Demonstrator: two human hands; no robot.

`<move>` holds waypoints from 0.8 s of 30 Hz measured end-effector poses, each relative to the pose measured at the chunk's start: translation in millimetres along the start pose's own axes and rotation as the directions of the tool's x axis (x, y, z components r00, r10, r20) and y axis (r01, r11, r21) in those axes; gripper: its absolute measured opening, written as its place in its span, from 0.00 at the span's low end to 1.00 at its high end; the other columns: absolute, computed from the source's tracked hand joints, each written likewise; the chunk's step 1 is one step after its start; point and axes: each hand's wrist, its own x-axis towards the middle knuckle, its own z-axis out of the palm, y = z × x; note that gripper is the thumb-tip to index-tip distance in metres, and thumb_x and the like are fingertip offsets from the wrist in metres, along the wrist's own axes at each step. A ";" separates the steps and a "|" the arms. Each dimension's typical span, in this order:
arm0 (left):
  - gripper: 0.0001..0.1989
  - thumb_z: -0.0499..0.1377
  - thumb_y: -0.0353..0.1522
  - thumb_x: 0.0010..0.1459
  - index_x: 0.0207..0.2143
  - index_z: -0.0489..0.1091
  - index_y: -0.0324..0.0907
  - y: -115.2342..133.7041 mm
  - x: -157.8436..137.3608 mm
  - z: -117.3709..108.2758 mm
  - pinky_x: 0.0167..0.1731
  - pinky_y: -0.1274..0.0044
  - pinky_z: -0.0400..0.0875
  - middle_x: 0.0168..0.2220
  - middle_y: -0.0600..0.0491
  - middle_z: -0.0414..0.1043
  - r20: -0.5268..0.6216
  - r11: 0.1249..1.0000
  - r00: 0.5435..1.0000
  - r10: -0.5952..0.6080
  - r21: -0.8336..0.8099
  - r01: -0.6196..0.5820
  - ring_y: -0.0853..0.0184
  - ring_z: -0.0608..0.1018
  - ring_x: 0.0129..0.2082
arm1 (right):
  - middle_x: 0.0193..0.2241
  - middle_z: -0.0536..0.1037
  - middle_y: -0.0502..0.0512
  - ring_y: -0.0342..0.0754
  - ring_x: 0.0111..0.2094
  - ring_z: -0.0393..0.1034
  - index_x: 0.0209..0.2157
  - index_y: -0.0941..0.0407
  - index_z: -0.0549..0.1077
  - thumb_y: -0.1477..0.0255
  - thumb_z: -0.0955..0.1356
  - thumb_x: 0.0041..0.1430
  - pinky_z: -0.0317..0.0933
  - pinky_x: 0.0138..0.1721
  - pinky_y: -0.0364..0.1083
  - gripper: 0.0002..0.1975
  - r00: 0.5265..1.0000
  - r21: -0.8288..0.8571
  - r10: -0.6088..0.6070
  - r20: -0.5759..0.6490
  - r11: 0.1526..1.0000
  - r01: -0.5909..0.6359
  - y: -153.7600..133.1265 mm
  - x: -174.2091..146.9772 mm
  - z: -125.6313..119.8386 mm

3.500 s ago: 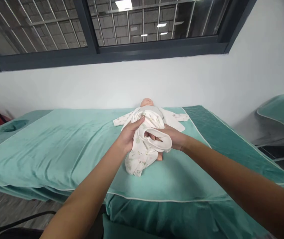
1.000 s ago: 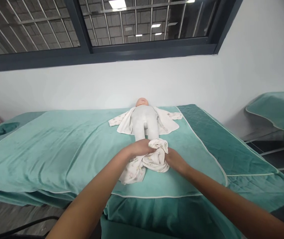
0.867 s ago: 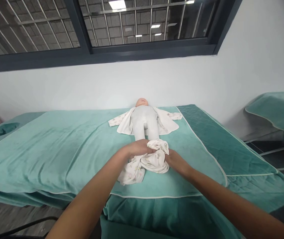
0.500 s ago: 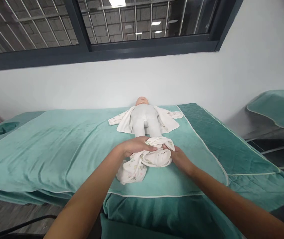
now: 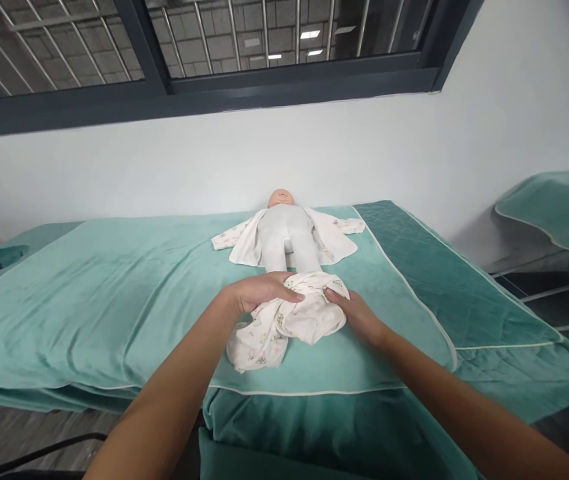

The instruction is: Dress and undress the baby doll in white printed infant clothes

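Head view, centre of frame: both bare hands are on a bunched white printed baby garment [image 5: 284, 320] lying on a teal towel [image 5: 114, 293] spread over the bed [image 5: 414, 427]. Left hand [image 5: 259, 293] comes in from lower left, palm down on the upper left part of the bundle, fingers curled over the cloth w/ fingertips [image 5: 294, 298] pressing into a fold; grip looks part closed around fabric, not a tight fist. Right hand [image 5: 357, 315] comes in from lower right, touching the right edge of the bundle, thumb and fingers pinching the cloth's rim; grip narrow, closed on fabric. Loose end of the garment trails toward lower left of the bundle, flat on the towel

Just above the hands, mid frame: baby doll [image 5: 287, 233] on its back, head toward the wall, legs pointing to the hands & its lower ends hidden by the bundle. Doll lies on an opened white printed top [image 5: 337, 237], sleeves spread left & right. Towel has a pale piped edge; darker green cover [image 5: 414, 267] shows on the right part of the bed

Upper frame: white wall [image 5: 164, 173], dark-framed window [image 5: 204, 93] w/ bars. Right edge: another teal-covered surface [image 5: 559, 207], well apart
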 end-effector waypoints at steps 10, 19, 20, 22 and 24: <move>0.18 0.65 0.40 0.49 0.40 0.69 0.41 -1.2 17.9 8.9 0.38 0.76 0.69 0.43 0.51 0.74 -0.331 0.968 0.913 0.239 0.151 -0.199 0.61 0.76 0.44 | 0.44 0.81 0.57 0.57 0.45 0.74 0.47 0.55 0.77 0.48 0.69 0.54 0.68 0.46 0.52 0.28 0.982 -0.037 -0.092 -0.164 0.996 0.087 3.2 13.2 8.9; 0.20 0.64 0.42 0.51 0.42 0.70 0.41 -1.5 23.5 10.0 0.42 0.73 0.69 0.45 0.49 0.75 -0.388 0.968 0.895 0.221 0.198 -0.154 0.59 0.75 0.46 | 0.44 0.81 0.56 0.56 0.46 0.73 0.45 0.55 0.76 0.51 0.69 0.56 0.66 0.47 0.51 0.24 0.954 -0.056 -0.159 -0.254 0.987 0.150 4.7 18.9 12.7; 0.22 0.65 0.43 0.51 0.45 0.70 0.41 -0.9 20.5 10.2 0.44 0.72 0.69 0.48 0.48 0.75 -0.344 0.972 0.917 0.200 0.186 -0.143 0.58 0.75 0.49 | 0.43 0.81 0.57 0.56 0.44 0.74 0.45 0.56 0.76 0.51 0.69 0.56 0.66 0.46 0.51 0.25 0.954 -0.031 -0.161 -0.254 0.987 0.158 5.4 18.9 12.1; 0.27 0.66 0.43 0.50 0.50 0.69 0.41 0.5 14.1 10.3 0.48 0.71 0.69 0.52 0.46 0.73 -0.228 0.980 0.959 0.170 0.142 -0.140 0.56 0.74 0.53 | 0.42 0.81 0.59 0.56 0.43 0.74 0.45 0.57 0.75 0.51 0.69 0.56 0.67 0.44 0.51 0.25 0.956 0.027 -0.164 -0.243 0.984 0.176 6.0 19.1 11.2; 0.31 0.68 0.42 0.48 0.53 0.68 0.41 1.8 9.0 9.6 0.50 0.70 0.68 0.54 0.46 0.72 -0.120 0.984 0.980 0.157 0.100 -0.145 0.56 0.73 0.55 | 0.44 0.80 0.60 0.57 0.43 0.75 0.46 0.57 0.75 0.51 0.68 0.57 0.67 0.42 0.51 0.25 0.964 0.060 -0.160 -0.215 0.983 0.176 5.5 19.1 11.2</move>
